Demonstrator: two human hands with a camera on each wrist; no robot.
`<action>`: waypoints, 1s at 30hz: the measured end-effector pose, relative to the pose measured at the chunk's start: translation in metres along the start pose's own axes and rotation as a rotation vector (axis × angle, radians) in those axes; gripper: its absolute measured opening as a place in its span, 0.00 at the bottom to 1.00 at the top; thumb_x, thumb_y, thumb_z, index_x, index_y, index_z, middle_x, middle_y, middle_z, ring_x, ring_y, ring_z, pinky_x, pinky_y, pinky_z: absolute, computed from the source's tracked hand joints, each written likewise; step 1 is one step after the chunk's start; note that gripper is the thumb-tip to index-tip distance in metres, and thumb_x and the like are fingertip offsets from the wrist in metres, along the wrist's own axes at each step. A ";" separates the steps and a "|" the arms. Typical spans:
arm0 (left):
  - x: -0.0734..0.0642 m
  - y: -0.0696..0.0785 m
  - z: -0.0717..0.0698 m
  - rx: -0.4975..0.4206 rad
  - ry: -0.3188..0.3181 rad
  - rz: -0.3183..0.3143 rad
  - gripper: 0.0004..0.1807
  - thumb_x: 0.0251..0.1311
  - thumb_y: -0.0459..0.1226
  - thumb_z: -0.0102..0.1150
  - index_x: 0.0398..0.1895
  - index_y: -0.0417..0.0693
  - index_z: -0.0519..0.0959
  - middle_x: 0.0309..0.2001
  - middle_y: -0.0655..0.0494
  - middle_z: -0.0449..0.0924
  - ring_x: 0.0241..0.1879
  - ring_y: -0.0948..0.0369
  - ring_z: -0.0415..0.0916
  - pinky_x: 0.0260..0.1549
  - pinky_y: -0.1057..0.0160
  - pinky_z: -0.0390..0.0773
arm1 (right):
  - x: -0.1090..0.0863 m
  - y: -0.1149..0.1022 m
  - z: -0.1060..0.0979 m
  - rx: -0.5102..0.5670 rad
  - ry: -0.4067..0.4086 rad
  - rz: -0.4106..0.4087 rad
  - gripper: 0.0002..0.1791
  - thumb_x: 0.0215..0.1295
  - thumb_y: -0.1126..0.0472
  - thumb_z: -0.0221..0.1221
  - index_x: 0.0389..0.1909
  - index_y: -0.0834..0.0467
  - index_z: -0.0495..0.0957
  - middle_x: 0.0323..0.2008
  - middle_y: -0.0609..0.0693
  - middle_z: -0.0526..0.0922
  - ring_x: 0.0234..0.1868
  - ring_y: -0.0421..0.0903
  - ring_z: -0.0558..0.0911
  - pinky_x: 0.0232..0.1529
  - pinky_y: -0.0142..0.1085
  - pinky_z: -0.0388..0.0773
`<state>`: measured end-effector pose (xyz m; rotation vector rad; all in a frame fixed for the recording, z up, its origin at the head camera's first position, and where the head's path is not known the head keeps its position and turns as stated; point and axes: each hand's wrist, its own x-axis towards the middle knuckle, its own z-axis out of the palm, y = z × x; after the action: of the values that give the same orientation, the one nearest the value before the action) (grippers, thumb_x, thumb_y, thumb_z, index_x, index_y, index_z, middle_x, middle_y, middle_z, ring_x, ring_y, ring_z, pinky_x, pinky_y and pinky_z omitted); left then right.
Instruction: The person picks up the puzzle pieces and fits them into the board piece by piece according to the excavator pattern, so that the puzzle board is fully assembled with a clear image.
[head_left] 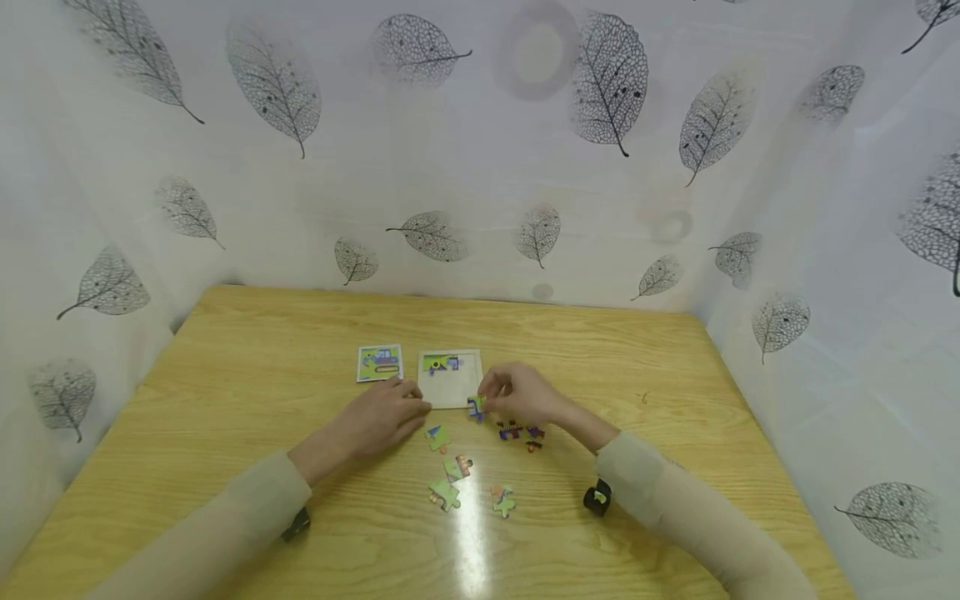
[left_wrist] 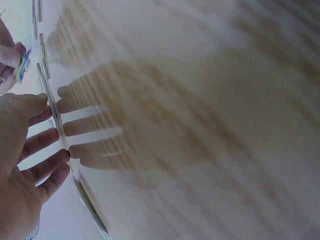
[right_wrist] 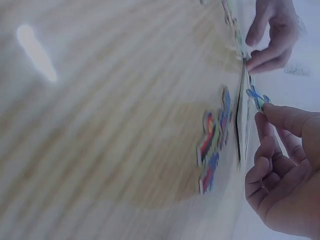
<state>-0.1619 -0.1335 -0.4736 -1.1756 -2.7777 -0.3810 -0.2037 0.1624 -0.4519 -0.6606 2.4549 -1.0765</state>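
A small green and blue-violet interlocking jigsaw piece (head_left: pixel 476 406) is at the near right corner of a pale, square, shallow puzzle tray (head_left: pixel 450 393); both wrist views show it raised off the tray. It is held by the right hand (head_left: pixel 519 393), whose grip is narrowed to a pinch between thumb and forefinger, the remaining fingers curled loosely. Within the tray, a short group of green and purple fitted pieces (head_left: pixel 442 363) occupies the far left part; their exact count cannot be determined. The left hand (head_left: pixel 386 417) rests at the tray's near left corner, fingers extended and slightly spread, its grip holding nothing. Just left of the tray lies a square, white-bordered picture card (head_left: pixel 379 363) showing a purple vehicle on green. Nearer the person, loose pieces are scattered: a green and blue piece (head_left: pixel 438 437), a green piece with an orange-red edge (head_left: pixel 457 467), a mostly green piece (head_left: pixel 445 495) and an orange and green cluster (head_left: pixel 502 500). Near the right hand lies a group of dark purple and red pieces (head_left: pixel 510 431). All rest on a light wood-grain surface (head_left: pixel 637 375), backed by a white curtain (head_left: pixel 480 167) printed with dark skeleton leaves.
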 end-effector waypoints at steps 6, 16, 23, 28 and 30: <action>0.000 0.000 0.000 0.000 0.005 0.000 0.13 0.72 0.41 0.62 0.53 0.47 0.87 0.50 0.50 0.86 0.52 0.52 0.82 0.57 0.49 0.84 | 0.017 0.008 -0.010 0.017 0.099 0.060 0.09 0.67 0.61 0.70 0.46 0.57 0.84 0.38 0.51 0.85 0.35 0.41 0.80 0.34 0.28 0.79; 0.000 0.001 0.000 0.004 0.000 -0.011 0.12 0.73 0.40 0.62 0.53 0.48 0.87 0.51 0.50 0.86 0.52 0.52 0.82 0.57 0.49 0.84 | 0.045 0.016 -0.018 0.057 0.161 0.092 0.11 0.69 0.60 0.69 0.48 0.59 0.84 0.41 0.53 0.86 0.38 0.43 0.80 0.34 0.30 0.78; 0.000 0.000 0.000 -0.007 -0.014 -0.019 0.13 0.73 0.40 0.61 0.54 0.48 0.87 0.51 0.50 0.86 0.53 0.52 0.82 0.58 0.49 0.84 | 0.058 0.017 -0.016 0.085 0.162 0.109 0.12 0.68 0.61 0.69 0.49 0.60 0.84 0.42 0.54 0.86 0.40 0.45 0.81 0.36 0.31 0.78; 0.001 0.000 0.001 -0.019 -0.018 -0.024 0.13 0.73 0.40 0.61 0.54 0.48 0.87 0.52 0.50 0.86 0.53 0.52 0.82 0.57 0.48 0.84 | 0.067 0.016 -0.013 0.087 0.148 0.103 0.12 0.67 0.63 0.70 0.49 0.61 0.84 0.40 0.55 0.87 0.38 0.43 0.81 0.35 0.29 0.79; 0.001 0.000 0.001 -0.020 -0.016 -0.023 0.13 0.73 0.40 0.61 0.54 0.48 0.87 0.52 0.50 0.86 0.53 0.52 0.82 0.58 0.48 0.84 | 0.069 0.016 -0.012 0.086 0.148 0.100 0.12 0.67 0.63 0.70 0.49 0.62 0.85 0.40 0.55 0.87 0.38 0.43 0.81 0.34 0.28 0.79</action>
<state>-0.1624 -0.1330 -0.4740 -1.1566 -2.8106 -0.4043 -0.2705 0.1404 -0.4671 -0.4408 2.5183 -1.2233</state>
